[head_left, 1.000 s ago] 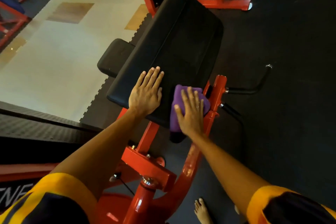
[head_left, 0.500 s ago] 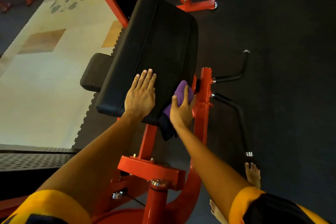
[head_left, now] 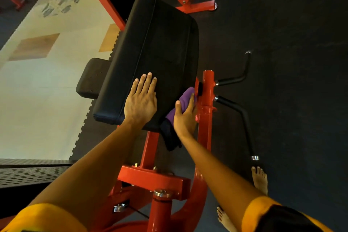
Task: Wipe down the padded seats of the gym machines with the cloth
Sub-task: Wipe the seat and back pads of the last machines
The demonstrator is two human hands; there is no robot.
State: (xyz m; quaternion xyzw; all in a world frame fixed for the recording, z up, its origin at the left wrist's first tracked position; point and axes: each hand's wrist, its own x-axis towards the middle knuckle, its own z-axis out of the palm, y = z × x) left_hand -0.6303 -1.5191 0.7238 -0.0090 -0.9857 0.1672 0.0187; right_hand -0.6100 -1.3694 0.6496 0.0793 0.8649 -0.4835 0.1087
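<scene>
Cloth [head_left: 185, 100] gripped by right hand [head_left: 185, 117], wiping pad [head_left: 160, 51] right edge; left hand [head_left: 141, 101] flat, bracing pad.

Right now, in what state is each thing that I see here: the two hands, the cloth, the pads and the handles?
left hand: open, flat on the large black pad, fingers straight.
right hand: grips the purple cloth at the large pad's right edge.
purple cloth: bunched, pressed against that edge; a dark part hangs below.
large black pad: touched by both the left hand and the cloth.
small black pad: untouched.
black handles: free, no hand on them.
</scene>
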